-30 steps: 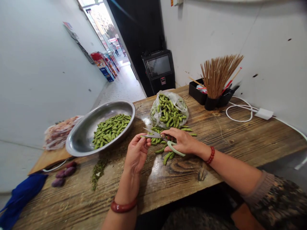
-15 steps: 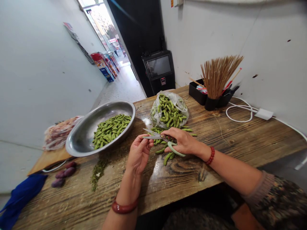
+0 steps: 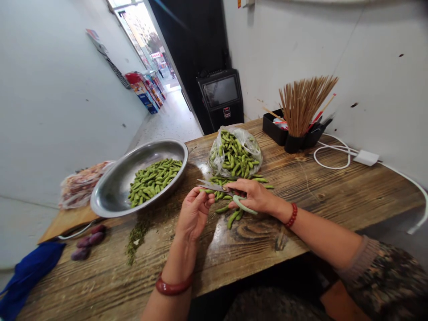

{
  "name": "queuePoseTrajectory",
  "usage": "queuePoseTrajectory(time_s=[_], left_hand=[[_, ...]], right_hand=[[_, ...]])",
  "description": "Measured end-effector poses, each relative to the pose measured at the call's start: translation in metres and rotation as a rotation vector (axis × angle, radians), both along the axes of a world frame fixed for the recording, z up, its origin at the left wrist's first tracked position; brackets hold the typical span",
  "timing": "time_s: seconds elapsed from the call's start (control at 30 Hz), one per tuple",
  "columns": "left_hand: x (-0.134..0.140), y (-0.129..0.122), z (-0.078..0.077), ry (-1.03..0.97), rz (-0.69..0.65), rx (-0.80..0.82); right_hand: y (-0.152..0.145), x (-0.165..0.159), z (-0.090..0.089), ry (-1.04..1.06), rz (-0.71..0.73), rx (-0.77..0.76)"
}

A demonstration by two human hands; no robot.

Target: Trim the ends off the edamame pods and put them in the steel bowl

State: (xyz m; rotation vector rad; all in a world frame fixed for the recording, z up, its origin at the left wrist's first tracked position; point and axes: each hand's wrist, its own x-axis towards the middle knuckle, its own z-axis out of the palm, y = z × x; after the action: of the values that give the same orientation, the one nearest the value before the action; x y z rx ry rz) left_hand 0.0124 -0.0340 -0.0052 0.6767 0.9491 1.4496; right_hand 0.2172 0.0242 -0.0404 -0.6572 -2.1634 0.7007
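Between the fingertips of my left hand (image 3: 195,211) is a green edamame pod (image 3: 206,191), pinched at its end. My right hand (image 3: 252,195) grips scissors with pale green handles (image 3: 245,205). Their blades (image 3: 210,185) are parted and lie across the top of the pod. Loose pods (image 3: 232,218) are scattered on the table under and beside my right hand. Behind them a clear plastic bag (image 3: 217,161) lies open, full of pods. To the left, a wide steel bowl (image 3: 110,187) holds a heap of pods.
Small green trimmings (image 3: 135,240) lie on the wooden table (image 3: 234,263). Purple-red bulbs (image 3: 90,239), a blue cloth (image 3: 30,276) and bagged meat (image 3: 82,185) on a board are at left. Skewers (image 3: 302,107) stand in a black holder at back right, near a white cable (image 3: 331,166).
The scissors have shifted slightly at the pod, which now shows more clearly below the blades. Both hands keep nearly the same place, and the view has moved a little.
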Motion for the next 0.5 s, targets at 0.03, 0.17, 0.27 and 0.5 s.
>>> queuePoseTrajectory(time_s=[0.03, 0.17, 0.27, 0.5], left_hand=[[-0.001, 0.000, 0.001, 0.001, -0.007, 0.005], [-0.005, 0.000, 0.006, 0.002, -0.024, -0.003], [-0.004, 0.001, 0.006, 0.152, -0.059, -0.060], [0.004, 0.001, -0.014, 1.215, -0.192, 0.194]], right_hand=[[0.001, 0.000, 0.000, 0.009, -0.018, -0.018], [0.006, 0.001, 0.001, 0.064, -0.143, -0.065], [0.009, 0.003, 0.002, 0.077, -0.175, -0.061], [0.009, 0.004, 0.002, 0.058, -0.173, -0.053]])
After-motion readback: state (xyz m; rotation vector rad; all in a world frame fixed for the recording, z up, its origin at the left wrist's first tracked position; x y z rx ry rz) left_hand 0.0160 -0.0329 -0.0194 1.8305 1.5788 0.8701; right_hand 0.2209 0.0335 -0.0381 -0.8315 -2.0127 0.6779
